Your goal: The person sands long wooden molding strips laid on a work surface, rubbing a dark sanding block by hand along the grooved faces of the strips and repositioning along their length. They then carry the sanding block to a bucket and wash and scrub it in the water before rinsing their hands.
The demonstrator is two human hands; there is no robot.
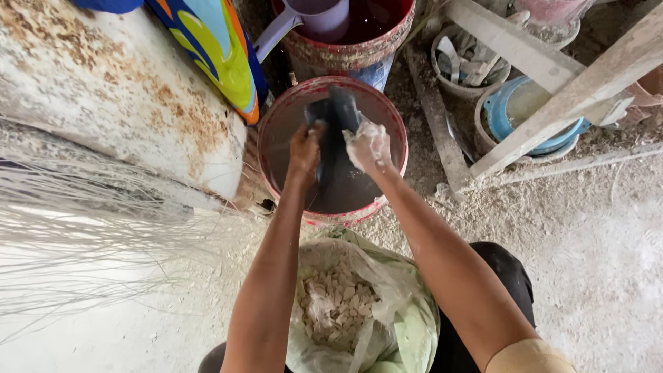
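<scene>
Both my hands reach over a red bucket [280, 124] of dark water in front of me. My left hand [304, 148] and my right hand [368, 146], which is coated in white paste, grip a dark flat object [336, 148] that stands upright in the bucket. Between my knees, nearer to me, sits an open sack [407, 324] lined with clear plastic and filled with pale broken chunks [336, 307].
A second red bucket [359, 52] with a purple scoop [314, 17] stands behind the first. A rusty white surface [110, 90] and pale fibres [83, 235] lie left. Wooden beams [552, 90] and small tubs [525, 117] sit at the right on dusty ground.
</scene>
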